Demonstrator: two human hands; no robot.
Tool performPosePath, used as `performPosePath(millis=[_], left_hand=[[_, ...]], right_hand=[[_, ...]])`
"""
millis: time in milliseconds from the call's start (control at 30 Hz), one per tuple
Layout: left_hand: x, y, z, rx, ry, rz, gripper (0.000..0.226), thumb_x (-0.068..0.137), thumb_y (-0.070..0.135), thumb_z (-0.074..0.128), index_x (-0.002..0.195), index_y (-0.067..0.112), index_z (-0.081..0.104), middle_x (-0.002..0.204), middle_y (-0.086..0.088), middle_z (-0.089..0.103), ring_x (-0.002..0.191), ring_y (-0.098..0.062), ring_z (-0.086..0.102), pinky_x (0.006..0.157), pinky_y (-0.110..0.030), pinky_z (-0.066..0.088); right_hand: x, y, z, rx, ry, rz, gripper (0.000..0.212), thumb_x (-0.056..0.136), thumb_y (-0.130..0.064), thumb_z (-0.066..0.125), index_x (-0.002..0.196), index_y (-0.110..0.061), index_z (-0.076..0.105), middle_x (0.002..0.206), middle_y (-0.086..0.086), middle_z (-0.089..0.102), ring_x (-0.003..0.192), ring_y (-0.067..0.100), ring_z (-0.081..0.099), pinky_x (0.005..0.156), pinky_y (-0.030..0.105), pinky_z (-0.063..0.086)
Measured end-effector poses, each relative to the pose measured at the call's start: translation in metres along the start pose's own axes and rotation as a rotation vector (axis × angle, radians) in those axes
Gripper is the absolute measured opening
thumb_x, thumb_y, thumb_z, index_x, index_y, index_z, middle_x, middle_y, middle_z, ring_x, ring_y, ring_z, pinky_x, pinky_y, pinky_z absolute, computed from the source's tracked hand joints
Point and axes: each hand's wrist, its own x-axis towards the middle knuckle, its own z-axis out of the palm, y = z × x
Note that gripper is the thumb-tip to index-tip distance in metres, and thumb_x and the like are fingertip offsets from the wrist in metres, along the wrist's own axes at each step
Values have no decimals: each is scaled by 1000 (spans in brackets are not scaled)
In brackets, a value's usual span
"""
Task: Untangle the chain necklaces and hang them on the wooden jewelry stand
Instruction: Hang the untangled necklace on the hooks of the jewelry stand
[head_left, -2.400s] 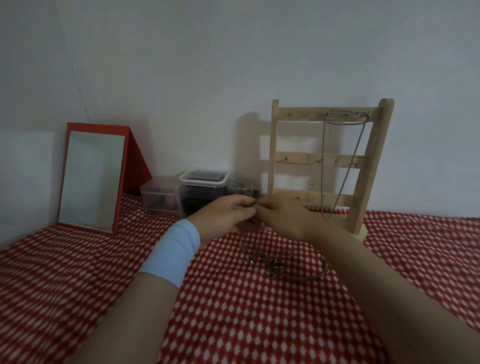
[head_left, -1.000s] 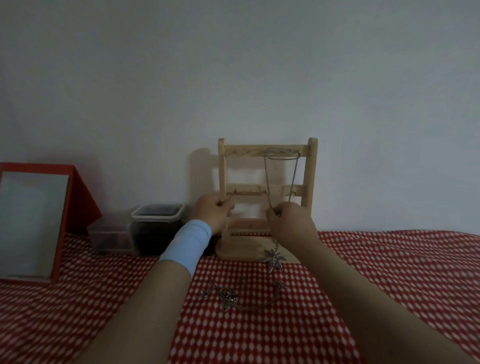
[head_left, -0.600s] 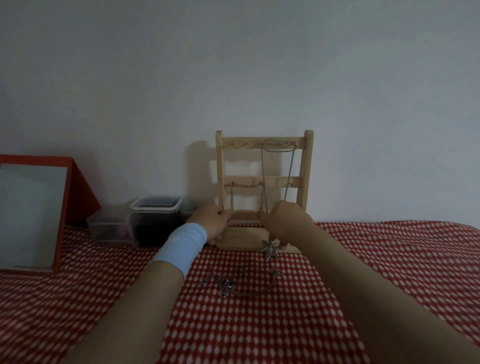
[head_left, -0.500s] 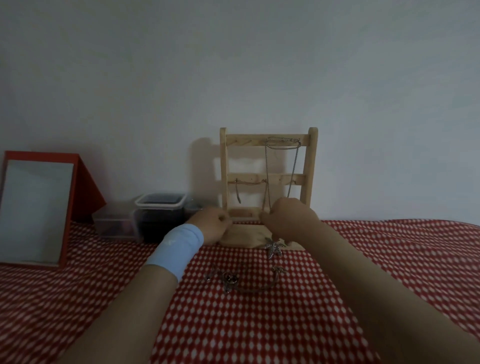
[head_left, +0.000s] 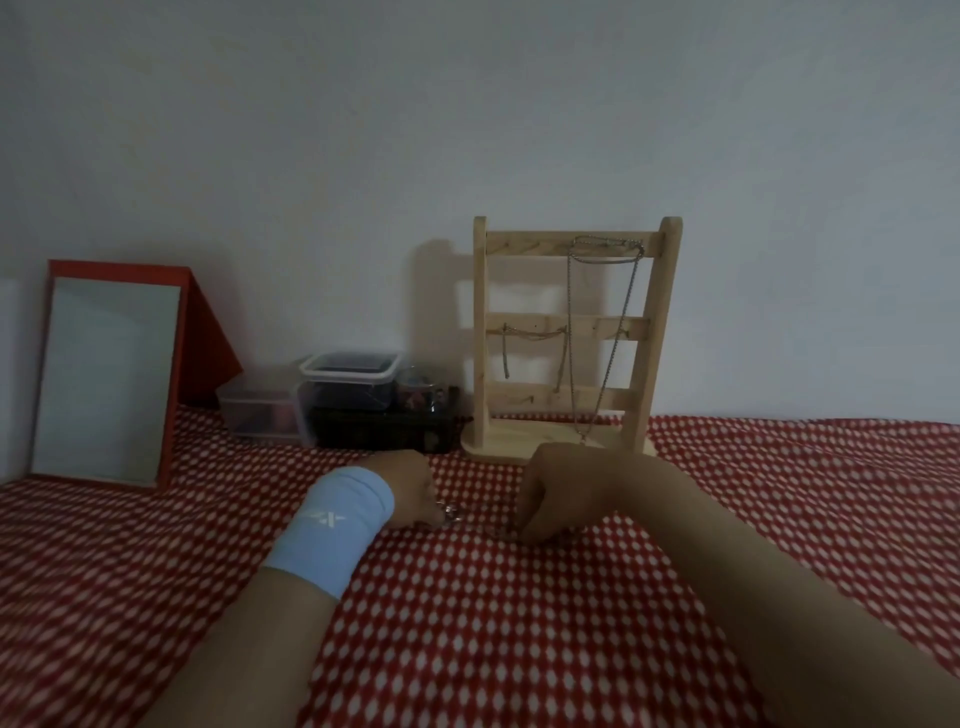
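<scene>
Standing upright at the back of the surface, the wooden jewelry stand (head_left: 571, 343) has its long axis vertical, its base on the red-and-white patterned cloth (head_left: 519, 623) and its three crossbars running left to right, facing the camera with a slight turn. Item one: a long silver chain (head_left: 571, 332) draped over the right half of the top bar, both strands falling straight down to the base. Item two: a shorter, darker chain (head_left: 535, 335) hung across the left part of the middle bar, its two ends dangling vertically toward the lowest bar. Item three: the remaining necklace (head_left: 452, 512), lying on the cloth in front of the stand, stretched roughly left to right between the two hands (only small glints of metal show, most of it hidden). The left hand (head_left: 408, 491), with a light blue wristband (head_left: 332, 527) behind it, rests on the cloth with fingers curled together over one end of that chain; the right hand (head_left: 558, 491) is likewise closed in a loose fist over the other end, though whether each pinch truly grips the links cannot be told. Surroundings: a red-framed mirror (head_left: 111, 374) leaning at far left, clear plastic containers (head_left: 332, 402) between mirror and stand, and a plain pale wall (head_left: 467, 130) behind, dimly lit.
</scene>
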Motion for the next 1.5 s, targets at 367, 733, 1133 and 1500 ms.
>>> performPosePath(millis=[367, 733, 1133, 1500], left_hand=[[-10, 45, -8, -932, 124, 356, 20, 94, 16, 60, 107, 32, 59, 110, 2, 70, 104, -13, 67, 102, -36, 49], [-6, 52, -37, -867, 85, 294, 13, 88, 20, 70, 101, 17, 72, 88, -5, 77, 73, -15, 70, 67, -23, 56], [-8, 45, -60, -1401, 206, 282, 44, 99, 18, 41, 55, 14, 45, 65, -2, 54, 63, -16, 51, 70, -32, 47], [-9, 15, -61, -2006, 272, 321, 38, 94, 24, 55, 59, 16, 43, 62, -1, 50, 58, -14, 52, 62, -29, 54]], right_hand=[[-2, 11, 0, 700, 254, -95, 40, 108, -31, 37, 85, -13, 63, 69, 2, 64, 64, 18, 59, 66, 31, 50], [-8, 20, -11, 911, 332, -187, 25, 102, -17, 58, 86, -14, 76, 76, 14, 67, 55, 20, 60, 49, 26, 51], [-11, 15, -21, 1169, 483, -176, 44, 108, -34, 44, 68, -15, 47, 57, 5, 45, 54, 25, 50, 61, 40, 53], [-5, 20, -9, 568, 456, -61, 21, 97, -32, 65, 85, -19, 76, 83, -8, 73, 77, 2, 66, 80, 24, 55]])
